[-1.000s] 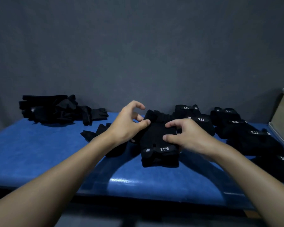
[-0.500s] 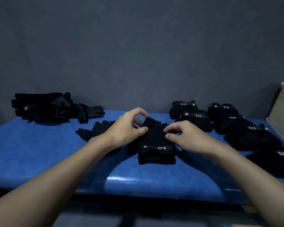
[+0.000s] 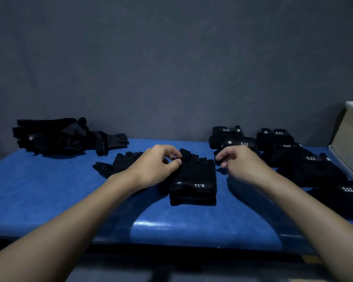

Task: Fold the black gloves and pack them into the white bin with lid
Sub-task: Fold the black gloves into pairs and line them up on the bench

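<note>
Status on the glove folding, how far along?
Done: several folded bundles lie at right beside the white bin; bin contents unseen. In hand: left hand pinches the centre glove stack; right hand hovers beside it. Left: one loose glove, the far-left pile, then binning.

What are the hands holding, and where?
The left hand pinches the folded glove at its fingertip end; the right hand looks empty.
</note>
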Demonstrator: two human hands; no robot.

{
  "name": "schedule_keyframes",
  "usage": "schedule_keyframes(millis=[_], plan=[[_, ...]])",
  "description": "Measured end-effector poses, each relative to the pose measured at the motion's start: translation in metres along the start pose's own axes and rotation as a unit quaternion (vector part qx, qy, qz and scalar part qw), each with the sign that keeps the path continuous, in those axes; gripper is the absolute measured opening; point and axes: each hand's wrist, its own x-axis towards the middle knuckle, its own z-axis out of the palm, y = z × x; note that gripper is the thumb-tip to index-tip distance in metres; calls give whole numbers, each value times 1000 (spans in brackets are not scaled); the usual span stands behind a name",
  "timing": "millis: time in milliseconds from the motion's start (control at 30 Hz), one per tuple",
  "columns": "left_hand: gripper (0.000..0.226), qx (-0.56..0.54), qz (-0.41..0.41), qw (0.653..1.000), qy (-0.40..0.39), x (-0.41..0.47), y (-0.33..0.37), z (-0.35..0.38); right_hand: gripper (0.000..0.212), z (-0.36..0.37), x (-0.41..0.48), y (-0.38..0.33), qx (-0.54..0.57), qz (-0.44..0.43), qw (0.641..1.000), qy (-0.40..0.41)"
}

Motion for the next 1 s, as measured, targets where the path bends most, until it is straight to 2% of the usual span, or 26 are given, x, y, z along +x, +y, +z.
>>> schedule_keyframes(millis=[133, 200, 300, 367, 467, 533, 600, 700, 833, 1000], plan=[[23, 14, -14, 1000, -9, -1, -2, 1, 32, 5, -7, -8, 12, 0, 999, -36], [27, 1, -4, 1000, -10, 0, -2, 1, 24, 6, -8, -10, 7, -2, 999, -32], [27, -10, 18, 1000, -13, 1, -2, 1, 23, 6, -7, -9, 10, -2, 1000, -11], [25, -10, 5, 1000, -15, 3, -5, -1, 20, 7, -8, -8, -8, 1, 1000, -20], [26, -19, -13, 1000, 20, 9, -12, -11, 15, 10, -8, -12, -68, -63, 996, 9], [24, -14, -6, 999, 52, 11, -14, -22, 20, 14, -10, -16, -65, -127, 990, 19], [15, 17, 3, 998, 54, 10, -16, -31, 30, 19, -13, -21, -49, -168, 985, -14], [4, 22, -3, 1000, -22, 5, -20, -35, 67, 31, -17, -23, -83, -188, 975, -80], [10, 46, -24, 994, -94, 1, -25, -31, 62, 39, -19, -22, -174, -187, 959, -125], [30, 76, -37, 993, -86, -2, -28, -28, 65, 43, -18, -18, -226, -171, 940, -191]])
